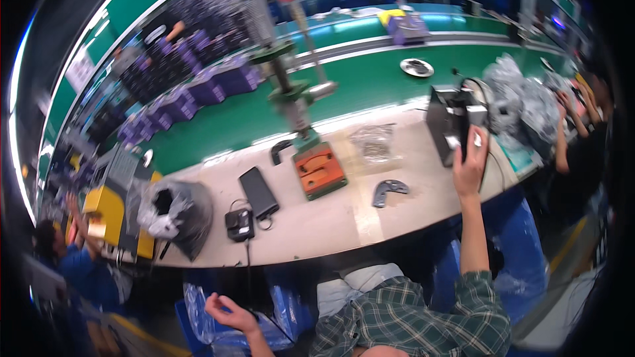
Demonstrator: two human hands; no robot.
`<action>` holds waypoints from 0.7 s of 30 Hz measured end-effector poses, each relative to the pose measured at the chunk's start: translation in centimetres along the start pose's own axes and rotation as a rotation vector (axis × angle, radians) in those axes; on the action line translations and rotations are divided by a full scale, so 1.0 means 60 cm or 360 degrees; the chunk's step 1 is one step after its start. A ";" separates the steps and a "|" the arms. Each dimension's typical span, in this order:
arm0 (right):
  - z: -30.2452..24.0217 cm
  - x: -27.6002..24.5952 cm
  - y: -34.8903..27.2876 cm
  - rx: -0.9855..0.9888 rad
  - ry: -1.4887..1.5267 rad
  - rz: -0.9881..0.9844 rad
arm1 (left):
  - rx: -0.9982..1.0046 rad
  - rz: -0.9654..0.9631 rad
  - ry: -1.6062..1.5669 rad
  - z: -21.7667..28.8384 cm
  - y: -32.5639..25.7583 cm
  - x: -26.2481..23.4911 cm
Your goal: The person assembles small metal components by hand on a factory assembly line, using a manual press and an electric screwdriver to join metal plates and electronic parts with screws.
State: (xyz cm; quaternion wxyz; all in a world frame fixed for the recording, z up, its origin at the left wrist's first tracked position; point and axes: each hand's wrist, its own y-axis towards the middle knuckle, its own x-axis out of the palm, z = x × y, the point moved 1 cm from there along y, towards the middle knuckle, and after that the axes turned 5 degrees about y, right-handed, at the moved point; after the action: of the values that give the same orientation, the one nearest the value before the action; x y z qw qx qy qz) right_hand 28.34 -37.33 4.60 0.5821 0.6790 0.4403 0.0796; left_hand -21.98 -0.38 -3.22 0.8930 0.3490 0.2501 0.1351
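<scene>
My right hand (469,168) reaches up to a black box-shaped device (442,122) at the right of the table. Its thumb and fingers close in against the device's front, with a small bright spot by the fingertips; what they grip cannot be made out. Below the table's front edge, my left hand (231,315) hangs above blue plastic-lined bins (291,307), palm up, fingers loosely apart and holding nothing. Left of the right hand, a curved dark grey plastic part (389,192) lies on the tabletop. Behind it rests a clear bag of small pieces (374,143).
A green hand press (294,102) with an orange fixture (319,170) stands mid-table. Left are a black flat block (258,193), a black adapter (239,225) and a bag-lined container (188,215). Behind runs a green conveyor (370,86). Co-workers sit at both sides.
</scene>
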 end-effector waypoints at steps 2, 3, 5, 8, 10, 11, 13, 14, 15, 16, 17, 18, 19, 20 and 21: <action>-0.086 -0.005 -0.028 -0.0024 0.0122 -0.0249 | -0.0474 0.0321 -0.0167 -0.154 -0.007 -0.041; -0.093 -0.005 -0.056 -0.0063 0.0417 -0.0730 | -0.0775 0.0219 -0.0142 -0.221 -0.013 -0.052; -0.128 0.004 -0.077 -0.0222 0.0760 -0.1311 | -0.1287 0.0017 -0.0324 -0.350 -0.046 -0.039; -0.215 -0.009 -0.085 -0.0529 0.0479 -0.1740 | -0.1658 -0.0120 -0.0460 -0.441 -0.070 -0.004; -0.223 -0.032 -0.090 -0.0542 0.0392 -0.1926 | -0.2004 -0.0264 -0.0495 -0.468 -0.074 0.042; -0.227 -0.052 -0.092 -0.0551 0.0447 -0.1928 | -0.2043 -0.0316 -0.0501 -0.494 -0.080 0.049; -0.170 -0.082 -0.143 -0.0702 0.0459 -0.1777 | -0.2043 -0.0503 -0.0240 -0.541 -0.110 0.068; -0.108 -0.084 -0.190 -0.0856 0.0461 -0.1619 | -0.1991 -0.0599 0.0045 -0.564 -0.123 0.066; -0.095 -0.098 -0.215 -0.0770 0.0670 -0.1526 | -0.1901 -0.0660 0.0465 -0.622 -0.131 -0.001; -0.076 -0.116 -0.239 -0.0659 0.0838 -0.1431 | -0.1811 -0.0753 0.0870 -0.664 -0.137 -0.055; -0.007 -0.162 -0.295 -0.0161 0.0661 -0.1285 | -0.1723 -0.1151 0.1030 -0.617 -0.177 0.039; 0.049 -0.201 -0.335 0.0344 0.0522 -0.1071 | -0.1572 -0.1349 0.1252 -0.570 -0.197 0.114; 0.026 -0.233 -0.331 0.0297 0.0212 -0.0897 | -0.1511 -0.1493 0.1248 -0.542 -0.216 0.128; -0.009 -0.260 -0.323 0.0247 -0.0077 -0.0722 | -0.1450 -0.1618 0.1251 -0.523 -0.227 0.125; 0.024 -0.280 -0.353 0.0272 -0.0096 -0.0732 | -0.1429 -0.1641 0.1270 -0.507 -0.230 0.125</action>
State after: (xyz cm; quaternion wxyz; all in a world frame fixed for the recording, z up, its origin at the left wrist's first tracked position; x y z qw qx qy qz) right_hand 8.50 -51.36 -7.27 0.5383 0.6097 0.5707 -0.1129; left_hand -31.22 9.69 -34.58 0.7414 -0.2794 0.6031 -0.0926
